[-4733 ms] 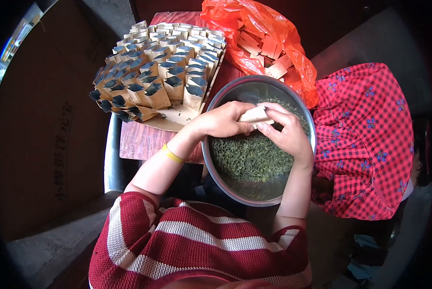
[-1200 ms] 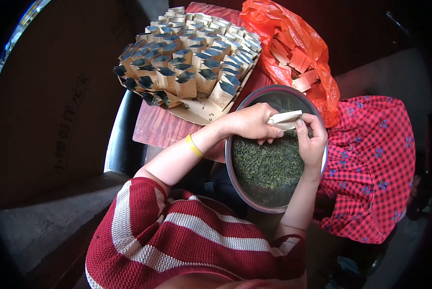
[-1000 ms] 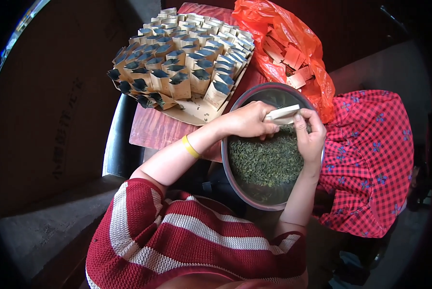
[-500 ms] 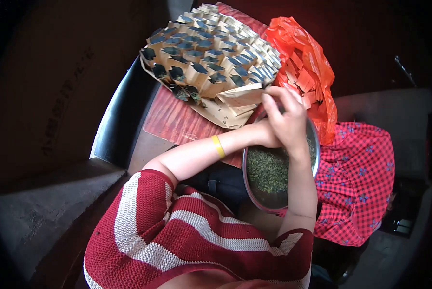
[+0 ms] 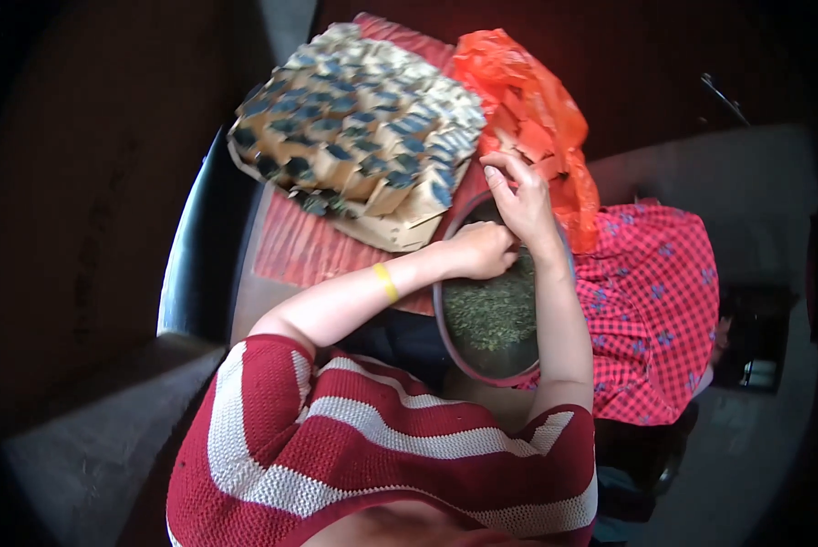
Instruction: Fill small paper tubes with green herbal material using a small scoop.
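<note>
Over the bowl [image 5: 444, 333], which holds dried green leaves [image 5: 496, 310], my left hand [image 5: 484, 250] is closed. Its fingertips are hidden, so I cannot make out what it holds. My right hand [image 5: 521, 201] is above the bowl's far side, thumb and fingers loosely bent and apart, with nothing visible between them. To the left stand many open brown paper packets [image 5: 386, 196] with dark insides, packed upright in rows on a brown paper base [image 5: 395, 234]. Just beyond my right hand is a red plastic bag [image 5: 491, 59] with red paper pieces [image 5: 528, 139] in it.
The packets rest on a red streaked board [image 5: 295, 242]. Right of the bowl lies a pink-red checked cloth [image 5: 651, 314] with blue flowers. A dark curved edge with a bright rim [image 5: 186, 228] runs along the left, beside a grey slab [image 5: 90, 415].
My right hand has come away from the brown packet at the near right corner of the rows. My left hand, formerly partly behind the right wrist, now shows closed over the leaves. The whole view shifted.
</note>
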